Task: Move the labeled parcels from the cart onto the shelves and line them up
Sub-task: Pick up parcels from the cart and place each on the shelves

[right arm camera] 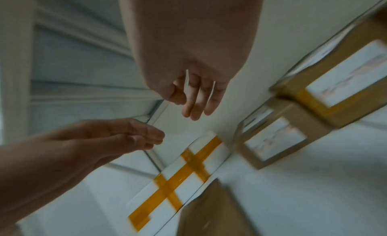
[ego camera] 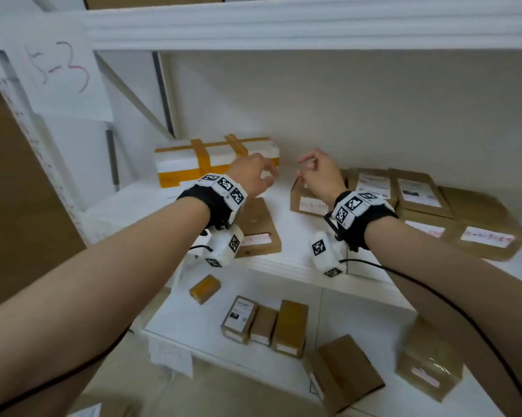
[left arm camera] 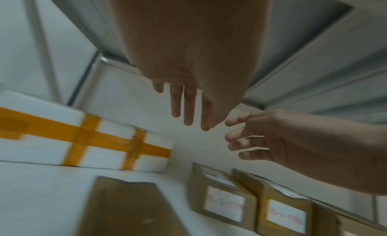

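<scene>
Both of my hands hover over the middle shelf [ego camera: 295,260] and hold nothing. In the head view my left hand [ego camera: 261,173] sits in front of a white foam box [ego camera: 181,164] strapped with orange tape. My right hand [ego camera: 310,168] is close beside it, fingers loosely curled. A flat brown parcel [ego camera: 258,227] lies under my left wrist. Several brown labeled parcels [ego camera: 374,185] stand in a row to the right. In the left wrist view, the left fingers [left arm camera: 188,110] hang straight above the foam box [left arm camera: 83,140] and the labeled parcels [left arm camera: 224,201]. The right wrist view has relaxed right fingers [right arm camera: 196,104].
The shelf above [ego camera: 283,28] overhangs close over my hands. A lower shelf [ego camera: 193,323] carries several small brown parcels [ego camera: 265,323]. A paper sign marked 5-3 [ego camera: 64,70] hangs on the left upright, with a large cardboard sheet [ego camera: 19,191] beside it.
</scene>
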`<state>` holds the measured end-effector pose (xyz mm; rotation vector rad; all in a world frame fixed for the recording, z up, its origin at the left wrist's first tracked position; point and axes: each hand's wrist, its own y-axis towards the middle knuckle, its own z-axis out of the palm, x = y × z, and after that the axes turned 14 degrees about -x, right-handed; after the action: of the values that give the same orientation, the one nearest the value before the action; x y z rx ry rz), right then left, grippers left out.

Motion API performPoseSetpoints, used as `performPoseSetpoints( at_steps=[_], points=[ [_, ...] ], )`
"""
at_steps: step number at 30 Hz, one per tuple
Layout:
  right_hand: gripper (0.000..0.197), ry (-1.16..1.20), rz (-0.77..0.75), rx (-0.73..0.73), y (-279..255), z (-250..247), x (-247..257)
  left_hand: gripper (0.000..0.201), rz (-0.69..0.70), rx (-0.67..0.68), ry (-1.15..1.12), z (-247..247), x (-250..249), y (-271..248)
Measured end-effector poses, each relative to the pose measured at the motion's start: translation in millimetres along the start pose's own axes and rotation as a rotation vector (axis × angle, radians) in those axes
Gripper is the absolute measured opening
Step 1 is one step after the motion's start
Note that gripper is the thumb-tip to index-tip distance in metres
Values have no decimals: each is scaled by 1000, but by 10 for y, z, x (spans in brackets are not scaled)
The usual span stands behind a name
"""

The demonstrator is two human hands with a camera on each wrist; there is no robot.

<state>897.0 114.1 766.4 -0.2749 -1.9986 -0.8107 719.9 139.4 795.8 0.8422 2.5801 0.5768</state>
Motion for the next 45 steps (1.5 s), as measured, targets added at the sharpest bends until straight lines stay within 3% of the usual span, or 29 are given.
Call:
performPoseSetpoints(
  at_steps=[9,18,21,26,36,40,45],
  points=[
    [16,95,-6,324,-785,1683,1021,9,-326,42,15,-727,1627,-1091],
    [18,-18,23,502,-1944,3046,1325,34,-463,169,-37,-744,2823,-2291],
    [19,-44,31,555,-2329,3383,1140,39,-505,218,-43,-482,3058,-2645],
    [18,-145,98,663,-2860,3738,552,24,-576,436,-61,263,3356,-3150],
    [13,-304,336,838,-3269,4398,-816,26,-600,758,-112,1528,3714,-3497],
    [17,-321,416,841,-3403,4846,-1167,19,-648,812,-109,1877,4058,-3678],
    [18,-312,514,902,-3806,5356,-1492,11,-846,800,-201,2272,4546,-4208]
  ],
)
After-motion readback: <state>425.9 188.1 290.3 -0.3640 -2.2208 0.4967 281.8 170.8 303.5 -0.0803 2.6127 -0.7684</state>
